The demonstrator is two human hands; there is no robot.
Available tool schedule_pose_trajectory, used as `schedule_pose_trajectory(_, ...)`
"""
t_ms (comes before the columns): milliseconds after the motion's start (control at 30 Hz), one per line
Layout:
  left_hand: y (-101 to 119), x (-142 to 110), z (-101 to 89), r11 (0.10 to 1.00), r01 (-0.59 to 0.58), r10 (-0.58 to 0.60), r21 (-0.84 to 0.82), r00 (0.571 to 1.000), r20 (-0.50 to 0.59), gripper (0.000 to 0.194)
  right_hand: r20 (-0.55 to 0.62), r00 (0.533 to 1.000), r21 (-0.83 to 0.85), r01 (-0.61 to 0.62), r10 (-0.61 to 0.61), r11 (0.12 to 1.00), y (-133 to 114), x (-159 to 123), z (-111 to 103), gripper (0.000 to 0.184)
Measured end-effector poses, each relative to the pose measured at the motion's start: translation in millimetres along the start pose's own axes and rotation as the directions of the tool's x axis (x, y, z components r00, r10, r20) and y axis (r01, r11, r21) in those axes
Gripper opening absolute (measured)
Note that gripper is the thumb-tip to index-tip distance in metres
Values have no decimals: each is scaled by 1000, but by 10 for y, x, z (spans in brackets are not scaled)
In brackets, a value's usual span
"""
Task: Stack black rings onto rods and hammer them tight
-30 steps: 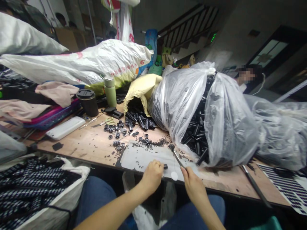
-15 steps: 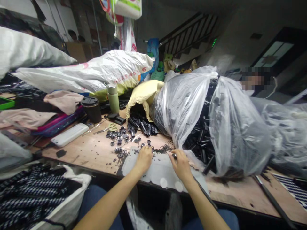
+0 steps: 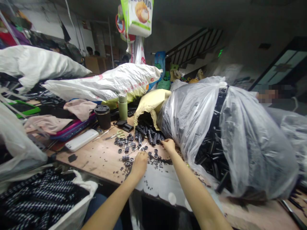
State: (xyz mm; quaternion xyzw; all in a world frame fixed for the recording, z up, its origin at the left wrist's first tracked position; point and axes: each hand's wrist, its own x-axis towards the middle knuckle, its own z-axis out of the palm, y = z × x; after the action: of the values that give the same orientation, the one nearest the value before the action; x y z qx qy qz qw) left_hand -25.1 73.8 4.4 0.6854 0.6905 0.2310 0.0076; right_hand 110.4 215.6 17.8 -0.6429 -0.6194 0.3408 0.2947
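My right hand reaches to the right end of a pile of black-and-white patterned cylinders that spill from a yellow bag. Its fingers are drawn together at the cylinders' ends; what they pinch is hidden. My left hand rests low over the table by the grey sheet, fingers curled, and whatever lies in them does not show. Beside it lie black discs and thin metal rods. Tiny black pieces are scattered between and around both hands.
A large clear plastic bag of black tubes bulges on the right. Scissors, a white power bank-like box, a black cup and a green bottle stand or lie left. A sack of patterned cylinders sits lower left.
My right hand has moved away from the grey sheet, forward to the cylinder pile; the dark piece it held no longer shows. My left hand stays near the sheet's left side. The view has shifted.
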Motion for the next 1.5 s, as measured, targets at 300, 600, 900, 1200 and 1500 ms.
schedule_pose_trajectory(300, -117, 153, -224, 868, 38, -128, -495, 980, -150, 43, 99, 989, 433, 53, -106, 900, 281, -844, -116, 41)
schedule_pose_trajectory(600, 784, 35, -94, -55, 225, -259, -973, 938, 232, 45, -40, 950, 327, 306, -310, 894, 303, -1649, -562, 27)
schedule_pose_trajectory(900, 724, -204, 15, 509, 159, -123, -846, 986, 111, 40, -623, 756, -375, -63, -201, 925, 719, -606, -1899, 27)
schedule_pose_trajectory(1200, 776, -229, -148, 342, 400, -159, -850, 916, 367, 42, -512, 762, -470, 138, -397, 872, 617, -718, -1896, 29)
schedule_pose_trajectory(1500, 1086, -216, -344, 18, 628, 100, -778, 773, 627, 32, 141, 552, -360, 802, -822, 476, 377, -1801, -1239, 31)
